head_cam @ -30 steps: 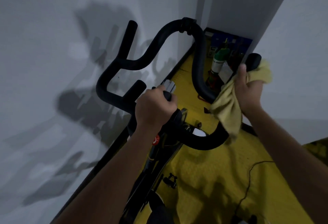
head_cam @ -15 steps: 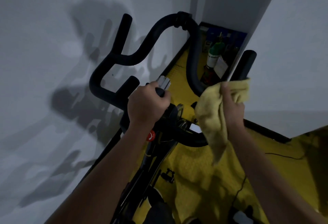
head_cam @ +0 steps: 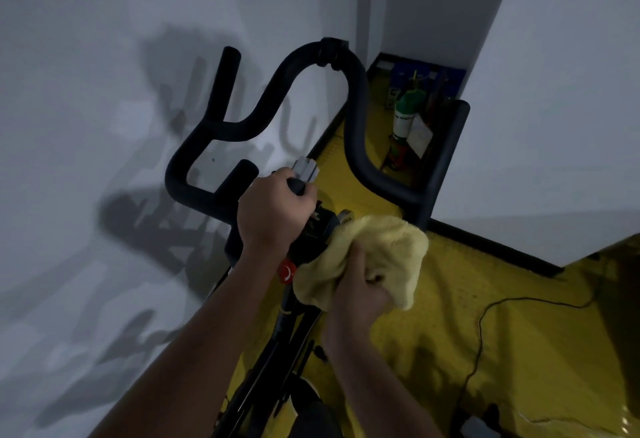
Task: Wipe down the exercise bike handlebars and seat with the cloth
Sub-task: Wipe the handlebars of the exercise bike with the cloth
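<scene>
Yellow floor [head_cam: 485,299] spreads under both my arms, with pale walls [head_cam: 86,91] rising to the left of my left hand and beyond my right one. Black padded handlebars [head_cam: 356,118] loop up ahead of my hands: one prong stands far off to the upper left of my left hand, a curved centre bar arches ahead of it, and a straight upright grip [head_cam: 446,157] stands just beyond and to the right of my right hand, bare of any covering. My left hand [head_cam: 273,212] is curled tight round the short inner grip at the middle of the bars, knuckles up, with a grey metal block [head_cam: 305,170] poking out just past its fingers. My right hand [head_cam: 360,285] sits close beside it, fingers bunched into the yellow cloth [head_cam: 391,247] and gripping it, with the cloth pressed against the bike's centre clamp where the right bar begins. A red knob [head_cam: 286,273] shows just between my two wrists, touching the cloth's left edge. A thin black cable [head_cam: 485,319] trails over the floor to the right of my right forearm. A green bottle [head_cam: 408,108] stands in the corner, well beyond my right hand. I cannot see the seat itself.
</scene>
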Tool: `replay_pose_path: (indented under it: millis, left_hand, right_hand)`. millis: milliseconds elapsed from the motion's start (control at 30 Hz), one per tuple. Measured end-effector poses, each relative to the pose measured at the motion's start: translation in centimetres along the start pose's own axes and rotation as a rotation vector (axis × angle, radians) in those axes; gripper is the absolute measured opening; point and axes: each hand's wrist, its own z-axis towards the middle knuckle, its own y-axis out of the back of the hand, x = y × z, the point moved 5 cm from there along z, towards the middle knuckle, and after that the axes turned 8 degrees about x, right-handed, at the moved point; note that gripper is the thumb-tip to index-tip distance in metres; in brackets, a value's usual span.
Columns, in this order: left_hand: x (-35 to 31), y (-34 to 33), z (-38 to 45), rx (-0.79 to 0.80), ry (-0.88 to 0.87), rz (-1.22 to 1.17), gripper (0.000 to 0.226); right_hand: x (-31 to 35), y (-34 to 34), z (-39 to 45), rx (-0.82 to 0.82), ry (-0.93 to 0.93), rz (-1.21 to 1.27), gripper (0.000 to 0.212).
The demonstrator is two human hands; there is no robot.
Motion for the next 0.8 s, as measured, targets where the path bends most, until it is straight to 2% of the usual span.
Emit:
replay_pose_path:
  millis: [100, 167, 367, 467, 633, 800]
  left_hand:
    - [-0.1, 0.0, -0.1, -0.002, 0.008, -0.011, 0.045]
    - [-0.1, 0.1, 0.0, 0.007, 0.019, -0.016, 0.045]
    - [-0.1, 0.4, 0.2, 0.033, -0.053, -0.046, 0.047]
    - [0.0, 0.4, 0.3, 0.04, -0.067, -0.039, 0.042]
    - [0.1, 0.3, 0.6, 0.081, -0.142, -0.061, 0.045]
    - [0.0, 0.3, 1.1, 0.149, -0.205, -0.063, 0.046]
  right_hand:
    - [-2.4, -2.8, -1.7, 0.027, -0.212, 0.098, 0.065]
    - [-3.1, -4.1, -1.9, 0.033, -0.27, 0.158, 0.074]
    - [-1.1, -1.3, 0.1, -0.185, -0.167, 0.16, 0.044]
    - [1.2, 0.6, 2.5, -0.192, -0.087, 0.109, 0.022]
    - [3.6, 2.3, 5.9, -0.07, -0.027, -0.116, 0.039]
    - [7.8, 1.9, 8.9, 0.053, 0.066, -0.385, 0.037]
